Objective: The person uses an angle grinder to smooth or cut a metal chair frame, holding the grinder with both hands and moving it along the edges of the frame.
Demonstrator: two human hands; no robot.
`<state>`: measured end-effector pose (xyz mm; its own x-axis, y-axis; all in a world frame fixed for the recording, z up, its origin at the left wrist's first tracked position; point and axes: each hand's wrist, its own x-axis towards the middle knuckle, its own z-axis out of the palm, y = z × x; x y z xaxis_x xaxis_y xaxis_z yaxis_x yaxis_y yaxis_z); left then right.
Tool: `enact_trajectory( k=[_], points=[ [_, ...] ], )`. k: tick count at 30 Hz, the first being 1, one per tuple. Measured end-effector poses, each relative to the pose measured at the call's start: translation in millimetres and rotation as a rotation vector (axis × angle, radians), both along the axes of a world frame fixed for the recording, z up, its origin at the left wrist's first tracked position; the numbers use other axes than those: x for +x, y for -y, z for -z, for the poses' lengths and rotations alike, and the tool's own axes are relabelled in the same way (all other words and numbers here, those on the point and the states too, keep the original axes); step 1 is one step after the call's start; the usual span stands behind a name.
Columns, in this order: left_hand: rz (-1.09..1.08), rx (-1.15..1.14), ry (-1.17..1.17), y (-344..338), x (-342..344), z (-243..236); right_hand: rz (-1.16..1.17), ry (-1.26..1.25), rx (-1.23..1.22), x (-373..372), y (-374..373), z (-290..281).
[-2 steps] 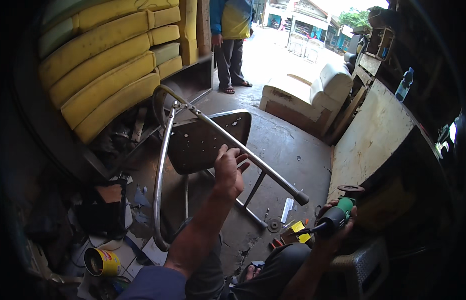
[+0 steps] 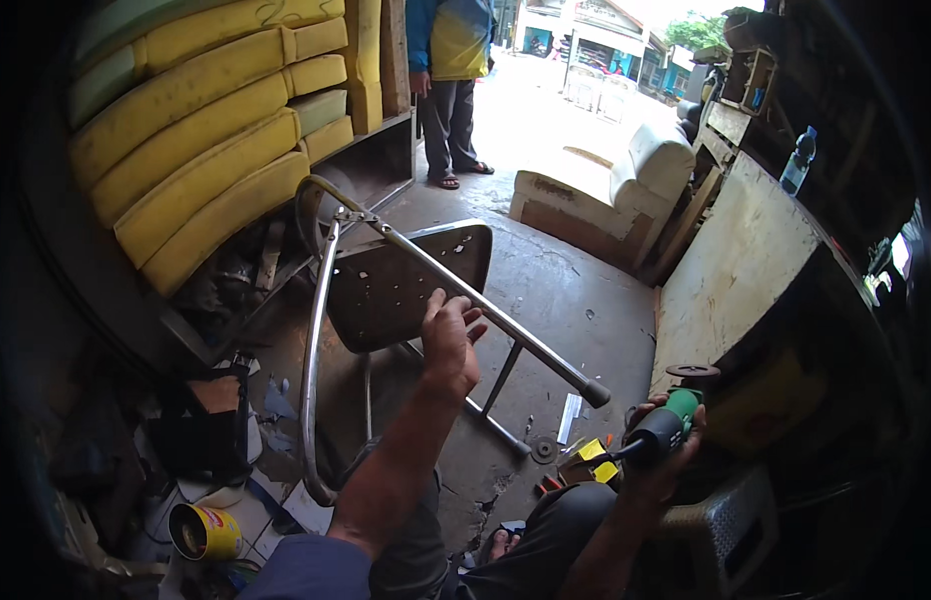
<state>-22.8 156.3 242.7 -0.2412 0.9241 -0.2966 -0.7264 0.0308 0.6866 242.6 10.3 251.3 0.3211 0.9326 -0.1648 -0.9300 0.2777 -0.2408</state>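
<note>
A metal-tube chair frame [image 2: 312,370] lies tipped over in front of me, its dark seat panel [image 2: 406,285] spotted with pale flecks. My left hand [image 2: 452,340] reaches over it with the fingers apart and holds nothing. Its fingertips are close to the long slanting tube; whether they touch it I cannot tell. On the right, my right hand [image 2: 694,440] grips a green and black angle grinder [image 2: 666,425] by its body. The grinder's brown disc [image 2: 693,371] faces up. Whether the disc is spinning does not show.
Yellow foam cushions [image 2: 201,130] are stacked at the left. A person [image 2: 451,90] stands at the doorway beside a worn white armchair [image 2: 596,190]. A pale board [image 2: 736,270] leans at the right, above a stool [image 2: 721,530]. Near my feet lie a loose disc [image 2: 544,450], a yellow box [image 2: 594,460] and a yellow tin [image 2: 208,531].
The whole scene sits slightly farther left in the picture. Both hands, the grinder and the chair frame keep nearly the same places relative to one another.
</note>
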Motion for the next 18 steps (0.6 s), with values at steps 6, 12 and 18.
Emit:
enact_trajectory(
  k=[6,12,18],
  points=[
    [-0.181,0.403,-1.536,-7,12,1,0.048,0.038,0.011,0,-4,3],
    [0.15,0.255,-1.885,-66,35,31,0.089,0.105,-0.023,-2,-1,2],
    [0.386,0.085,-1.874,-114,42,17,0.019,0.132,-0.055,-9,15,-11]
  ],
)
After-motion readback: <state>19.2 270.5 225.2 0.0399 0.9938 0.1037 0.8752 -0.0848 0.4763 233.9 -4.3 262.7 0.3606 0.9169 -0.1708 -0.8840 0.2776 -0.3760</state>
